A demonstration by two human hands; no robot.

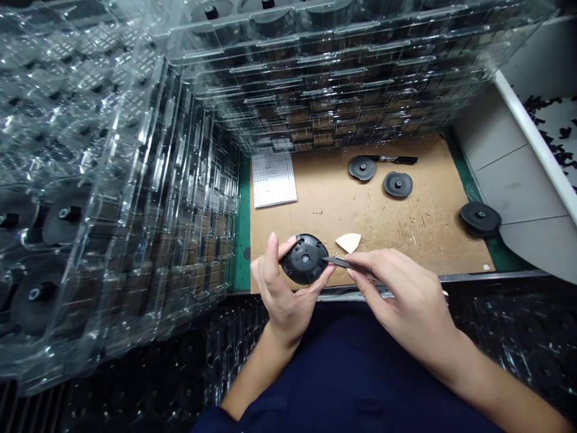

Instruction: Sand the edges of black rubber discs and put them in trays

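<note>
My left hand [278, 288] pinches a round black plastic disc [305, 259] between thumb and fingers, holding it up over the table's front edge. My right hand [401, 294] grips a thin metal blade tool [339, 261] whose tip touches the disc's right rim. A small cream triangular piece [348, 242] lies on the cardboard just behind the tool.
A brown cardboard sheet [406, 210] covers the green mat. On it lie two black discs [362, 168] [398, 184], a third disc [480, 218] at the right edge, a black marker [396, 159] and a paper slip [273, 178]. Tall stacks of clear plastic trays [112, 180] holding discs stand at left and behind.
</note>
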